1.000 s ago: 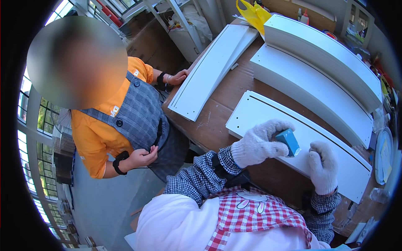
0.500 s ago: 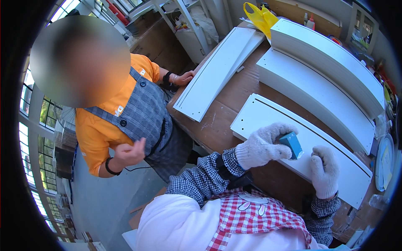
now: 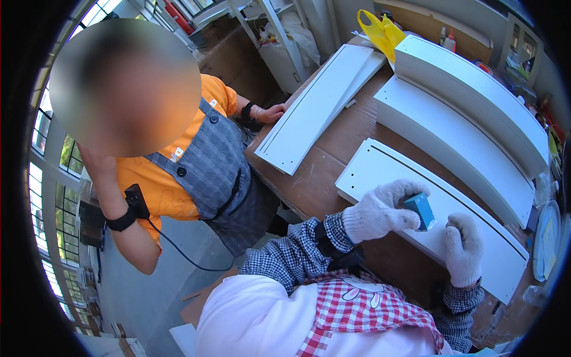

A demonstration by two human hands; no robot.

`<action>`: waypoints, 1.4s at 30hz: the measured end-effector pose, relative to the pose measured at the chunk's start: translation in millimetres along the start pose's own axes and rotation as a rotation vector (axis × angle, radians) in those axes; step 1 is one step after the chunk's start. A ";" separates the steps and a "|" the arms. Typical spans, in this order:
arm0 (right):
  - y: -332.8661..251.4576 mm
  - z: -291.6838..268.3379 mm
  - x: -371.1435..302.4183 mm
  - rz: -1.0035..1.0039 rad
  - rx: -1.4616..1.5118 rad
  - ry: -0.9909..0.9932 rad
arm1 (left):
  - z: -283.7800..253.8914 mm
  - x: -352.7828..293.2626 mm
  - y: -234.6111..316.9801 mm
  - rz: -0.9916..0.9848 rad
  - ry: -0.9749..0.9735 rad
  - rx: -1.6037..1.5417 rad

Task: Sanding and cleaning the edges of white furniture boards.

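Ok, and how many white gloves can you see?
2: one on the left hand, holding a blue block; one on the right hand, near a white board. Others could be hidden from view.

We see the block (image 3: 421, 211), blue, box-shaped and tilted, pale along its lower edge, gripped in the left hand (image 3: 385, 211) over the board; whether the two touch, we cannot tell. The board (image 3: 392, 166), white, long and flat, lies aslant on the tabletop (image 3: 326, 153); we note its dark lengthwise groove and small dark holes near the left end.
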State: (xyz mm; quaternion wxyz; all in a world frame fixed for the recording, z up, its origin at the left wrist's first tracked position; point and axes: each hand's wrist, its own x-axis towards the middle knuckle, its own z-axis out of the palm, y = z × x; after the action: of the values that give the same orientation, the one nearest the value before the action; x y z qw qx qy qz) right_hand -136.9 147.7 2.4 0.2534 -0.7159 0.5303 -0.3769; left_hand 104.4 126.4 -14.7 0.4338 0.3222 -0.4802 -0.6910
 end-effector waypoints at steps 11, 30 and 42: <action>-4.2 -1.7 -2.1 0.027 0.000 -0.004 | 1.5 -0.9 1.2 -0.008 0.005 -0.012; 1.1 -0.4 -0.7 -0.012 -0.001 -0.015 | -0.8 0.1 -5.6 0.024 -0.020 -0.088; -3.7 -2.6 5.2 -0.088 -0.022 0.013 | 0.5 -4.5 -5.2 0.058 0.063 -0.025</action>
State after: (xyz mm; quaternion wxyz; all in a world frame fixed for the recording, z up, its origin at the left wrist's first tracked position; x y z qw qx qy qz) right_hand -136.1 144.0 8.2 0.2251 -0.7390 0.5039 -0.3863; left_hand 104.4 131.6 -19.3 0.4725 0.3242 -0.4667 -0.6736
